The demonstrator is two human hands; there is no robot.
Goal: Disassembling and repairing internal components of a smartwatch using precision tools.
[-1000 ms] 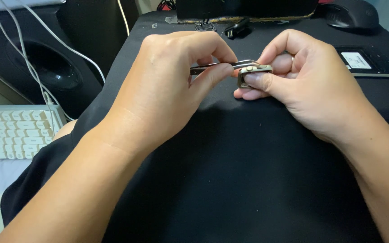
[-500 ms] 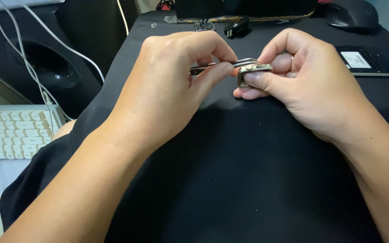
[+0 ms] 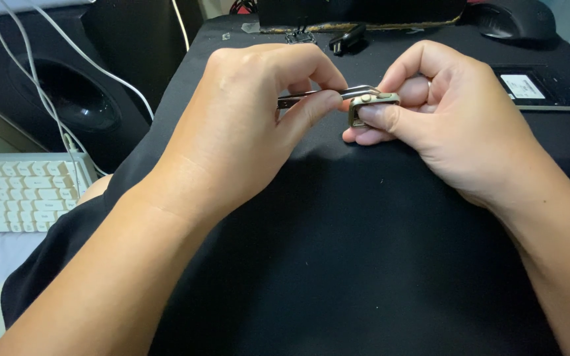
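Tweezers [image 3: 321,95] in left hand [image 3: 245,132] touch right hand [image 3: 450,125]'s metal case [image 3: 371,105].

Left hand [image 3: 252,125] and right hand [image 3: 450,125] meet, fingers pinched in a tight grip.

**Around the black mat**

The black mat [image 3: 338,277] covers the middle. Left of it lie a white keyboard [image 3: 21,191], a dark speaker [image 3: 67,99] and white cables [image 3: 47,72]. A mouse [image 3: 512,18] and a flat dark device [image 3: 539,89] sit at its far right corner.
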